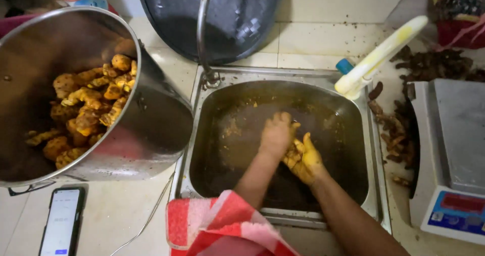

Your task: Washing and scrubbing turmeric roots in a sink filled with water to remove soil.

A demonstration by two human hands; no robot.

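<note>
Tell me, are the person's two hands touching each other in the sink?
Touching. The head view shows the left hand pressed against the yellow-stained right hand inside the sink, with no gap.

steel pot [151, 124], phone [61, 220], scale [452, 160], checked towel [222, 228]

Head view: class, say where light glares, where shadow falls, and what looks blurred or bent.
Head view: glare streaks the steel pot's wall and the dark round lid; the sink basin lies in murky shadow; the left hand and right hand look slightly soft; the red-and-white cloth at the near edge is blurred; the pot's rim bows near the frame's left edge.
</note>
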